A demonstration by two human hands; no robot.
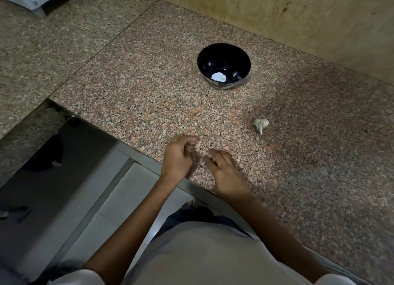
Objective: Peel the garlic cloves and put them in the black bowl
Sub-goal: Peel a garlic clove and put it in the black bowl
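Note:
The black bowl (pixel 223 66) stands on the granite counter (pixel 149 105) at the back, with one pale peeled garlic clove (pixel 218 76) lying in its bottom. A whole garlic bulb (pixel 261 124) with a short stem lies on the counter, right of my hands and apart from them. My left hand (pixel 178 158) hovers over the counter's front edge with its fingers curled inward; nothing shows between them. My right hand (pixel 226 173) is just beside it, slightly blurred, with its fingers loosely extended toward the left hand and nothing in it.
A tan wall (pixel 298 18) rises behind the bowl. The counter's front edge (pixel 138 156) runs diagonally under my wrists, and below it lies a grey tiled floor (pixel 119 199). A second granite slab (pixel 42 50) adjoins at the left.

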